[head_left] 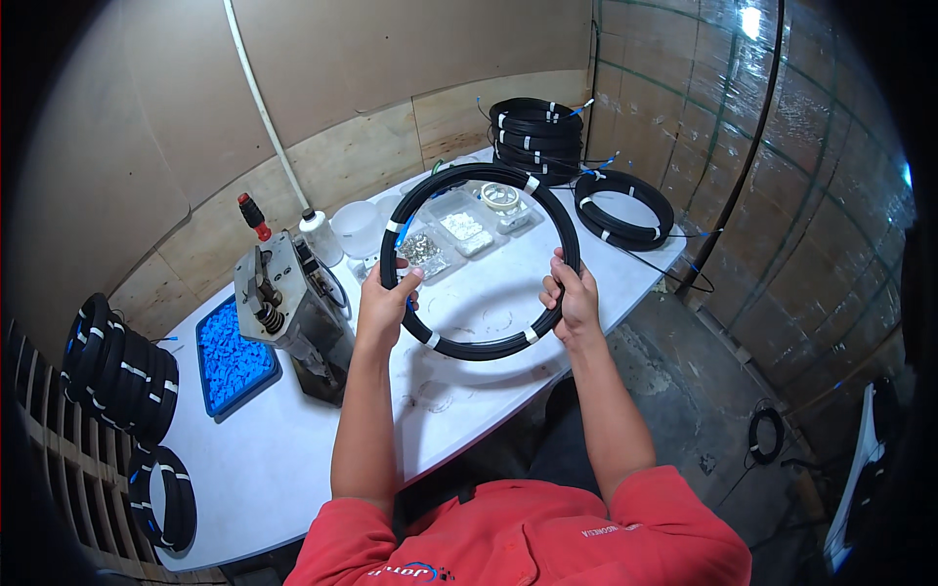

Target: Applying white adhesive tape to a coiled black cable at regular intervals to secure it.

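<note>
A large black cable coil [479, 350], bound at intervals with white tape, is held up above the white table. On its left side, my left hand [384, 301] is closed around the ring with the thumb lying across it. My right hand [575, 295] grips the opposite side, fingers curled round the cable. A bit of blue shows on the coil just above my left hand. Seen through the ring are clear plastic boxes, one with small metal parts [422, 248] and another with small white pieces [463, 232].
Left of the coil stands a metal bench press [303, 322], beside a blue tray [217, 414] of small blue parts. A white bottle [319, 238] is behind. Coil stacks stand at the back [535, 145] and far left [122, 376]; a single coil [625, 234] lies right.
</note>
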`<action>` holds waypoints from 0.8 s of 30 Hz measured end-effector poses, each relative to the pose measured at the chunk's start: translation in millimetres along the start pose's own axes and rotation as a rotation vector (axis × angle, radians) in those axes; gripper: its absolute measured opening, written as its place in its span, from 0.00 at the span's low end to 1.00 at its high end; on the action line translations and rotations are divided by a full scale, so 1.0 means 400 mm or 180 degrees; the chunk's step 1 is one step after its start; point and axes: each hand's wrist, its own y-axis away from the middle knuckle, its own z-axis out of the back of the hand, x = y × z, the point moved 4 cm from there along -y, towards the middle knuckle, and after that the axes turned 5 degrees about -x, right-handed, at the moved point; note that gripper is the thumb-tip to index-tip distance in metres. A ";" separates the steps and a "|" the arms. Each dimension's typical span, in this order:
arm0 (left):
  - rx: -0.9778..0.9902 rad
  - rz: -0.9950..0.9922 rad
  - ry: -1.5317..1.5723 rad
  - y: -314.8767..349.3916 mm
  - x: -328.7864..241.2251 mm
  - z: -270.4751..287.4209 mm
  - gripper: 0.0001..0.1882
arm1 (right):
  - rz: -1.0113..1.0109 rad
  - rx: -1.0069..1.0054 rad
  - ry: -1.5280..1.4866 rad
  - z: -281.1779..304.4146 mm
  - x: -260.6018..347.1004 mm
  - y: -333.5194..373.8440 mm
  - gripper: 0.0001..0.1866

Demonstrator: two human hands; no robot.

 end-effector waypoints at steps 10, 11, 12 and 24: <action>-0.0342 0.0385 0.1044 0.014 0.070 -0.021 0.09 | 0.0076 -0.0016 -0.0298 -0.010 -0.041 0.014 0.06; -0.0334 0.0385 0.1045 0.013 0.065 -0.023 0.09 | 0.0084 0.0024 -0.0271 -0.010 -0.044 0.016 0.06; -0.0391 0.0415 0.0981 0.013 0.062 -0.022 0.10 | 0.0104 0.0154 -0.0231 0.004 -0.053 0.006 0.05; -0.0329 0.0433 0.0380 0.012 0.018 -0.014 0.12 | -0.0514 -0.0117 0.0511 0.007 0.009 -0.016 0.14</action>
